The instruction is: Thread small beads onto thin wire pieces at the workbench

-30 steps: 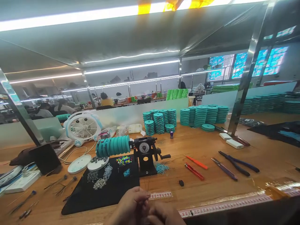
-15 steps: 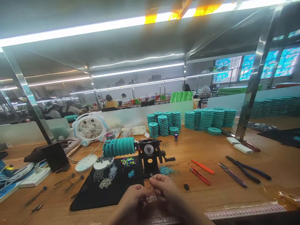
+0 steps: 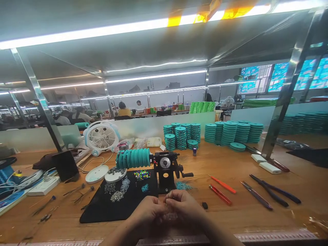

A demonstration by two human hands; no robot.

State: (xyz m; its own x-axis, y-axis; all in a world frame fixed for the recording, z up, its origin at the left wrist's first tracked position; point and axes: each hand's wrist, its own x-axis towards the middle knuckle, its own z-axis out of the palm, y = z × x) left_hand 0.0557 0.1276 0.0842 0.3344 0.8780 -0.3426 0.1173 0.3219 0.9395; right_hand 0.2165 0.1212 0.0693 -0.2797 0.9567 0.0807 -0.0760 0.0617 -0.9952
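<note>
Close together at the front of the bench, my left hand (image 3: 150, 209) and my right hand (image 3: 180, 202) are both closed in a pinch, fingertips nearly touching. Whatever lies between them is too small and blurred to name. Just beyond stands a black hand-cranked winder (image 3: 165, 171) with a round dial, carrying a row of teal spools (image 3: 133, 158) on its shaft. Left of my hands is a black mat (image 3: 102, 208) with piles of colourful beads (image 3: 141, 175), silvery small parts (image 3: 117, 195) and teal bits (image 3: 145, 187). A tuft of teal strands (image 3: 183, 185) lies right of the winder.
To the right lie an orange-handled tool (image 3: 224, 185), a red tool (image 3: 220, 194), scissors (image 3: 256, 195) and long-handled pliers (image 3: 275, 189). Stacks of teal spools (image 3: 180, 136) line the back. A white fan (image 3: 101, 136) and power strip (image 3: 43, 186) stand left. Other people sit farther off.
My hands have drawn slightly closer together, still pinching. The whole scene has shifted a little to the right in view as the camera turned.
</note>
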